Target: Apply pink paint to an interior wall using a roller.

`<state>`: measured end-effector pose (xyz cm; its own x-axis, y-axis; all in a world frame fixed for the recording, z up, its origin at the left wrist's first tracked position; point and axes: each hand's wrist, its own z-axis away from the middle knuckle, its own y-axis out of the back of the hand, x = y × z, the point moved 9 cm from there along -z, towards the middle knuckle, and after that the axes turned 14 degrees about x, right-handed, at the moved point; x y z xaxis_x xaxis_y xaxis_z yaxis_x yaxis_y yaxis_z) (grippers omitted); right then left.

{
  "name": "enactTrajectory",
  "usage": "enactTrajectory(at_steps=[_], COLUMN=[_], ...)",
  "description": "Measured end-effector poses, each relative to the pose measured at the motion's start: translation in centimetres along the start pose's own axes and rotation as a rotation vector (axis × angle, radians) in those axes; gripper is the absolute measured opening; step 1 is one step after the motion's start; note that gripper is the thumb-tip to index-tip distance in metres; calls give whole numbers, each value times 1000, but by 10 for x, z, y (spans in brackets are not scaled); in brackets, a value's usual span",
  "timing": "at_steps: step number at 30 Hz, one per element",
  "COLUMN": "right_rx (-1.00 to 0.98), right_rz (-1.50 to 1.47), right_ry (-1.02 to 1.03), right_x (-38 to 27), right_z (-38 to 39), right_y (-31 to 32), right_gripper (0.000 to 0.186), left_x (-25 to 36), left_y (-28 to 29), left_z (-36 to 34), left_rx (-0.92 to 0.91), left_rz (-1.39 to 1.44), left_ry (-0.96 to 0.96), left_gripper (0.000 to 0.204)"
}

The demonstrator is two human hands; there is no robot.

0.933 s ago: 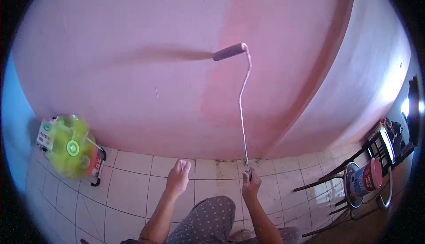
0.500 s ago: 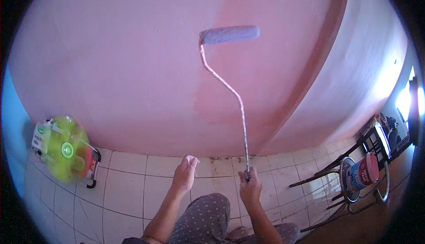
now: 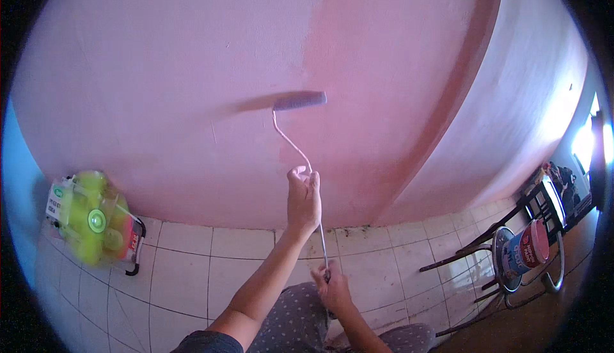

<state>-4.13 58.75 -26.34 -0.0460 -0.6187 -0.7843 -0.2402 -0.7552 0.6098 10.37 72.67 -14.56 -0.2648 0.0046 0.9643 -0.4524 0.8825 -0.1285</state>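
Observation:
A paint roller with a lilac-grey sleeve (image 3: 300, 101) is held up in front of the pink wall, its long bent metal rod running down toward me. My right hand (image 3: 335, 291) is closed round the handle at the rod's lower end, low above my lap. Farther up, my left hand (image 3: 304, 202) is closed round the rod, with the arm stretched forward. The roller casts a shadow to its left on the wall. Behind it the wall (image 3: 384, 84) is paler pink on the left and deeper pink on the right, with an uneven border between them.
At the left, a lime-green fan (image 3: 96, 220) with a black-framed stand is on the white tiled floor (image 3: 179, 276). To the right, a paint bucket (image 3: 526, 250) rests on a round metal stool (image 3: 501, 270). Beyond it stands dark furniture (image 3: 543, 206) with things piled on it.
The roller has come lower and to the left. My left hand has gone from free beside the rod up onto it, while my right hand has drawn down and left with the handle.

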Motion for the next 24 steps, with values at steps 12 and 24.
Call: enactTrajectory(at_steps=[12,24], right_rx=[-410,-420], right_rz=[-872,-974], right_ry=[-169,-293], right_x=[-61,-47], right_z=[27,64], right_y=[-17,-66], right_gripper=[69,74], left_x=[45,-7], left_y=[-6,6], left_z=[-34,-23], left_rx=[261,-25], left_rz=[-490,-685], left_ry=[-428,-181], left_gripper=[15,35])
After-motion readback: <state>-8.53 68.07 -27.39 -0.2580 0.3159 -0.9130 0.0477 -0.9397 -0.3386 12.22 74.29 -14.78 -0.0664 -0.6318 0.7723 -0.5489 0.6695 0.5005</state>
